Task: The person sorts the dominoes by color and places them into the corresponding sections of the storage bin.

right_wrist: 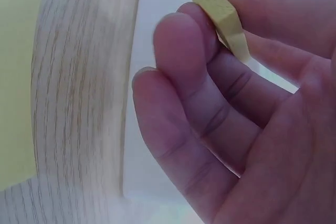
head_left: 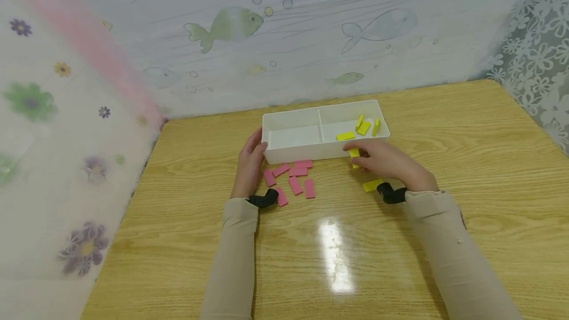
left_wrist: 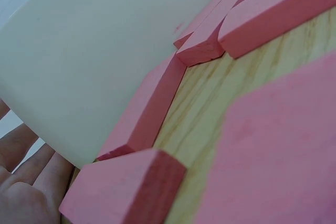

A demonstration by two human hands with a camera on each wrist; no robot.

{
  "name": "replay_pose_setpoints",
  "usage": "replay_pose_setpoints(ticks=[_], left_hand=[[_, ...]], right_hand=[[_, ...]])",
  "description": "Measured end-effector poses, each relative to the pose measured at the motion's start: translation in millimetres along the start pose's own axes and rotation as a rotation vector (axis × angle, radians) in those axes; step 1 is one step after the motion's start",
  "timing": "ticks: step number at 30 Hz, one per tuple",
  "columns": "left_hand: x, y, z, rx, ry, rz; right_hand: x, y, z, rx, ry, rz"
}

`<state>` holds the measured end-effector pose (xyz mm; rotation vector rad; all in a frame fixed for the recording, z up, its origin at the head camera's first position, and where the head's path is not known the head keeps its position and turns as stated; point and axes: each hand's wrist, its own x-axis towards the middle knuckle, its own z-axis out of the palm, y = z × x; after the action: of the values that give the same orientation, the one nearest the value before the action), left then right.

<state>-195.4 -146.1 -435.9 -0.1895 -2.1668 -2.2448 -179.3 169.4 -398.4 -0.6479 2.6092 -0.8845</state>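
Your right hand (head_left: 389,162) pinches a yellow block (right_wrist: 226,17) between thumb and fingers, and that block sits at the near wall of the white tray (head_left: 306,153), toward its right end. Your left hand (head_left: 249,166) lies at the tray's left end, its fingers loosely extended along the outside and its thumb touching the near left corner, gripping nothing. Inside the tray, a divider (head_left: 320,126) separates two compartments; the right one holds four yellow blocks (head_left: 363,128), some tilted up and one lying along the near side. On the table (head_left: 284,251) near the tray's left half, you have seven pink blocks (head_left: 295,185), some touching each other, the nearest partly behind your left wrist camera (head_left: 263,199). Another yellow block (head_left: 371,185) lies on the tabletop to the right, partly covered by your right wrist camera (head_left: 391,194). At the far side, a fish-patterned covering (head_left: 293,53) rises behind the table.
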Motion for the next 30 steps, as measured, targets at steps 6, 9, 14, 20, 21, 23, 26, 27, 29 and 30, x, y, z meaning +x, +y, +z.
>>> replay_pose_setpoints(ticks=[6, 9, 14, 20, 21, 23, 26, 27, 29, 30], left_hand=[[-1.3, 1.8, 0.2, 0.016, 0.001, -0.003], [-1.5, 1.8, 0.0, 0.014, 0.001, -0.002], [-1.4, 2.2, 0.1, 0.010, -0.001, -0.002], [-0.8, 2.1, 1.2, 0.000, -0.005, -0.002], [-0.7, 2.1, 1.4, 0.001, -0.004, -0.003], [-0.5, 1.9, 1.4, 0.004, -0.001, -0.006], [-0.4, 1.9, 1.1, 0.009, 0.003, -0.012], [-0.3, 1.9, 1.1, 0.012, 0.003, -0.013], [0.0, 1.6, 0.8, 0.011, 0.002, -0.009], [0.2, 1.6, 0.8, 0.012, 0.002, -0.008]], right_hand=[[-2, 2, -3.2, 0.043, 0.002, 0.031], [-2, 1, -4.2, 0.078, 0.006, 0.060], [-4, 0, -5.6, 0.100, 0.017, 0.066], [-6, 0, -8.1, 0.069, 0.043, 0.055], [-6, 1, -8.6, 0.066, 0.046, 0.053], [-7, 1, -9.5, 0.067, 0.051, 0.052], [-8, 1, -10.4, 0.065, 0.063, 0.056], [-8, 1, -10.7, 0.064, 0.069, 0.058], [-8, 2, -11.2, 0.063, 0.078, 0.061], [-9, 2, -11.5, 0.065, 0.082, 0.063]])
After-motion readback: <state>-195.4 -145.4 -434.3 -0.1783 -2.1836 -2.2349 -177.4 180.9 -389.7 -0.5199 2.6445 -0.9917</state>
